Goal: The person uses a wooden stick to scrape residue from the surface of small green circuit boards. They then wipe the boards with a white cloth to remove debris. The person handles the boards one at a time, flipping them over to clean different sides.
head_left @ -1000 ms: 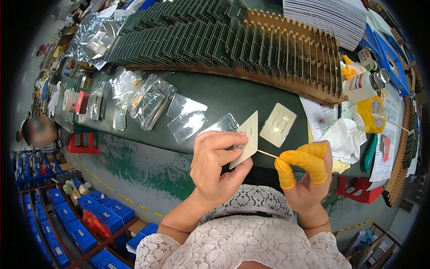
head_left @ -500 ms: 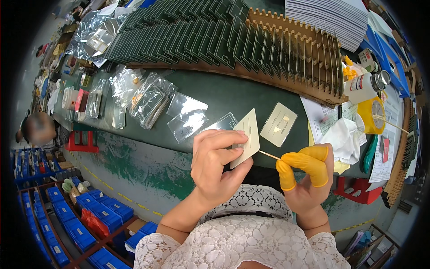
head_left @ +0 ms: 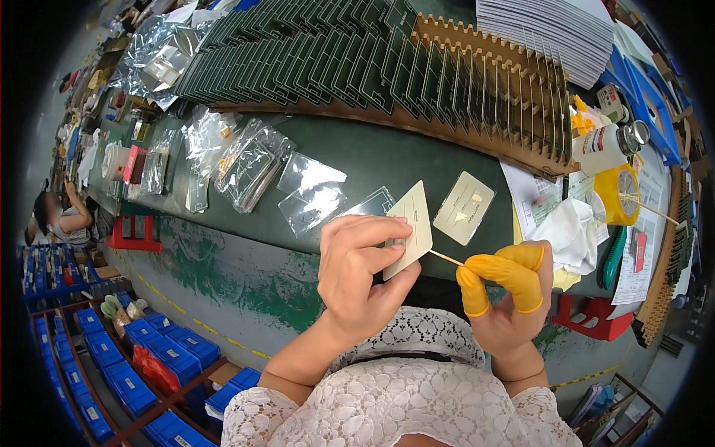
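Observation:
Between the thumb and fingers of my left hand (head_left: 363, 272) a cream card (head_left: 414, 237) is held up, tilted on edge. My right hand (head_left: 514, 290), with yellow finger cots on several fingers, pinches a thin wooden stick (head_left: 447, 258). The stick's far end meets the card's lower right corner; whether a tip lies behind the card I cannot tell. A second cream card (head_left: 464, 208) with small gold marks lies flat on the dark green table (head_left: 402, 160), just beyond my hands. Partly behind the held card is a dark green card (head_left: 375, 203) on the table.
Dark green cards stand upright in a long slotted cardboard rack (head_left: 477, 141) across the back. Clear plastic sleeves (head_left: 313, 186) and bagged cards (head_left: 249, 167) lie left. At right are a white bottle (head_left: 603, 145), a yellow tape roll (head_left: 618, 195), a white cloth (head_left: 570, 231) and a green cutter (head_left: 615, 257).
My right hand and the stick have shifted very slightly left. My left hand and its card stay put. At far left, another person has moved, and a raised arm now shows.

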Action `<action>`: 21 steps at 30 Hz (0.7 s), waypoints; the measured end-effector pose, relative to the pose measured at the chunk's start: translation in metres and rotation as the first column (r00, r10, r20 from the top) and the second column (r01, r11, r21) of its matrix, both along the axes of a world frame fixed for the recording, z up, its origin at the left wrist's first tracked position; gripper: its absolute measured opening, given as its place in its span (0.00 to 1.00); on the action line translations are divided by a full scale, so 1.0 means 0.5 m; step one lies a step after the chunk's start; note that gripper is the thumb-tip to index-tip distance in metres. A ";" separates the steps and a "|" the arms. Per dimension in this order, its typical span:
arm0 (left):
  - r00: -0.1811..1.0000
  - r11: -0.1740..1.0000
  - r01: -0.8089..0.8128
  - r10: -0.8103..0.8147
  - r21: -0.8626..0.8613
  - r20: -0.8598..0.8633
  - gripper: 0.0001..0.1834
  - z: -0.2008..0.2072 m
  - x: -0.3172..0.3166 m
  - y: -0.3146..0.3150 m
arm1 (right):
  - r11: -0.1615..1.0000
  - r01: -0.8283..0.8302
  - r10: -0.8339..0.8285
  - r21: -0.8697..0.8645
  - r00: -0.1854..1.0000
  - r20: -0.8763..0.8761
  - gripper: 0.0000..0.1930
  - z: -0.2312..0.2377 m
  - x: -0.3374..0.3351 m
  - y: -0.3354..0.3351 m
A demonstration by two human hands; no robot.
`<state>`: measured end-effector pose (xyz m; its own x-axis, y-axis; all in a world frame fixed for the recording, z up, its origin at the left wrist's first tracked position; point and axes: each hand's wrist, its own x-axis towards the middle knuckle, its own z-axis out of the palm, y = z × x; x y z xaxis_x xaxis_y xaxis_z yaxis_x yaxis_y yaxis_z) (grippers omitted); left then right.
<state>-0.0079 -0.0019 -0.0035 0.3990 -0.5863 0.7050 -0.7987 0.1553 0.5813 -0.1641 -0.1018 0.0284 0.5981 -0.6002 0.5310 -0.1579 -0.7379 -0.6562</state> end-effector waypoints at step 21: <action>1.000 1.000 -0.003 0.003 0.028 0.000 0.22 0.003 -0.004 0.000 | 1.000 0.005 -0.005 0.001 1.000 0.009 0.17 -0.002 -0.004 -0.003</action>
